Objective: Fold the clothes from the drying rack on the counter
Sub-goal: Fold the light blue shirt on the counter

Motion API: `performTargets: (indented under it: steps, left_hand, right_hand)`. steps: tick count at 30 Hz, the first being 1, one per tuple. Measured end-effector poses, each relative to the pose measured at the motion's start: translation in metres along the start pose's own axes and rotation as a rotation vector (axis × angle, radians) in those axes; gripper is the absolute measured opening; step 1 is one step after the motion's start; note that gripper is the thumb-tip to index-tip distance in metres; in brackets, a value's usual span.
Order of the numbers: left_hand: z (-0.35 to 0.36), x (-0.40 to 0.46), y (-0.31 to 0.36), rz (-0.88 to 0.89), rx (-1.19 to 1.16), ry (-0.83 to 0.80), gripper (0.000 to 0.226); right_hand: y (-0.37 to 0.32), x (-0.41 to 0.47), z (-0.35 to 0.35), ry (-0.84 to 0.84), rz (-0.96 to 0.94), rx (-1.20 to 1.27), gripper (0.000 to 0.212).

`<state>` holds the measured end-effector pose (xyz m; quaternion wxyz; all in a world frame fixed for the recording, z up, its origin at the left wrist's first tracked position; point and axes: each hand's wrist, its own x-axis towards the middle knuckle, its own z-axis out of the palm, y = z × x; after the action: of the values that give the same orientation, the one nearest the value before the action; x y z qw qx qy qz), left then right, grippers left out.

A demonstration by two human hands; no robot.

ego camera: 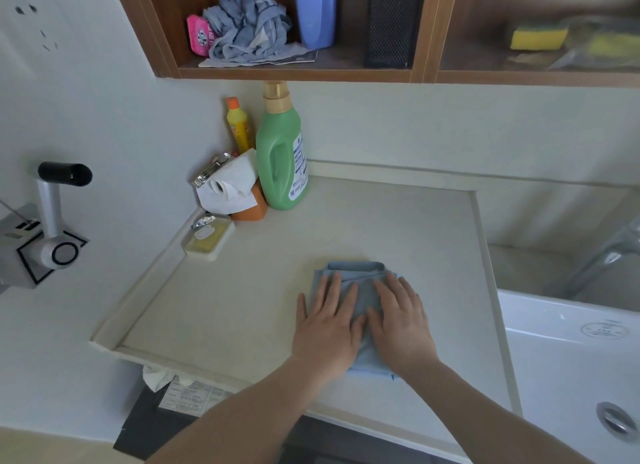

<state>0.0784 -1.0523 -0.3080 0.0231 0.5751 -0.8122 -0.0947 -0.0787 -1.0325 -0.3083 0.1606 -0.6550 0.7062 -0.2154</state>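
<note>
The bench (263, 290) lies bare across the middle and lower left of the frame, giving a hand wide room to pass there. Its far left corner is crowded by a green bottle (282, 159), a yellow bottle (238, 126), a tissue roll (228, 186) and a soap dish (207, 238). Overhead a wooden shelf (294, 73) limits height at the top, and a white sink (568, 356) bounds the right.

Both hands, left (327, 328) and right (401, 325), flat, palms down, fingers straight.
</note>
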Motion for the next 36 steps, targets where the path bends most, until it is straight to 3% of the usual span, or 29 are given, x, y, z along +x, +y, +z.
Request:
performTargets:
  steps: [2, 5, 11, 14, 17, 20, 22, 24, 26, 29, 33, 36]
  left_hand:
    - [0.006, -0.003, -0.002, -0.05, 0.004, -0.005, 0.063]
    - [0.006, -0.002, -0.001, -0.071, 0.02, -0.025, 0.062]
    - [0.016, -0.001, 0.0, -0.132, 0.001, 0.045, 0.06]
    - [0.015, -0.005, 0.003, -0.301, -0.08, 0.195, 0.074]
    - [0.004, -0.007, 0.01, -0.52, -0.138, 0.164, 0.099]
    - [-0.017, 0.005, 0.012, -0.718, -0.426, 0.018, 0.108]
    - [-0.031, 0.014, 0.005, -0.827, -0.747, -0.059, 0.088]
    - [-0.036, 0.014, -0.001, -0.827, -0.901, -0.096, 0.063]
    - [-0.038, 0.01, -0.001, -0.806, -0.959, -0.102, 0.054]
    - [-0.038, -0.002, 0.005, -0.767, -1.033, -0.021, 0.052]
    - [-0.036, -0.02, 0.012, -0.681, -1.102, 0.065, 0.077]
    - [-0.039, -0.031, 0.016, -0.569, -1.147, 0.103, 0.054]
  right_hand:
    - [0.002, 0.0, 0.001, -0.122, 0.042, -0.136, 0.066]
    - [0.005, -0.002, 0.005, -0.167, 0.063, -0.269, 0.073]
    - [0.005, 0.003, 0.003, -0.217, 0.071, -0.358, 0.065]
    - [0.005, 0.003, 0.0, -0.236, 0.053, -0.366, 0.068]
    - [0.007, 0.005, -0.002, -0.245, 0.037, -0.354, 0.07]
    - [0.012, 0.007, 0.004, -0.207, -0.015, -0.342, 0.071]
    - [0.014, 0.007, 0.007, -0.201, -0.043, -0.332, 0.072]
    - [0.016, 0.007, 0.008, -0.188, -0.066, -0.314, 0.072]
    - [0.018, 0.007, 0.007, -0.182, -0.098, -0.314, 0.072]
    - [0.021, 0.004, 0.004, -0.201, -0.15, -0.347, 0.072]
    - [0.019, -0.001, -0.004, -0.261, -0.1, -0.323, 0.072]
    - [0.021, -0.006, -0.015, -0.242, -0.03, -0.045, 0.083]
